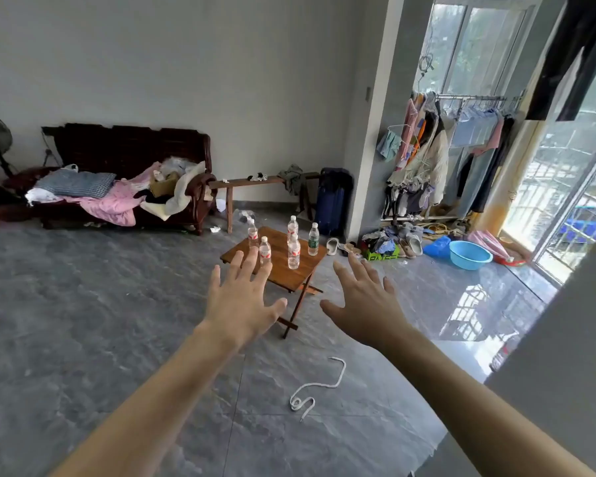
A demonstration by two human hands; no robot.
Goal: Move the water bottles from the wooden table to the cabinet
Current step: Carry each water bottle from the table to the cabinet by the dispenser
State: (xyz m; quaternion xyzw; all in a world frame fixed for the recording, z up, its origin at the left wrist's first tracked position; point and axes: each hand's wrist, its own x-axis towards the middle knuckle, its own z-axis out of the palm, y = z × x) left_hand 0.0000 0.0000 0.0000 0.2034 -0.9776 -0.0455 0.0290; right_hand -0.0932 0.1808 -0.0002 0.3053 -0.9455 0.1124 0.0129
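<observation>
Two bare arms reach forward, palms down. The left hand (240, 301) has its fingers spread and straight, its grip apart and holding nothing. The right hand (365, 301) is the same, fingers splayed, empty. Beyond them a small wooden folding counter (283, 273) stands on the grey tiled floor (83, 304), carrying five upright water bottles (294, 251). A white cord (319, 385) lies on the floor nearer the camera. From left to right along the far side are a cluttered dark sofa (128, 156), a bench (248, 182), a clothes rack (461, 139) and a blue basin (468, 254) by the window.
</observation>
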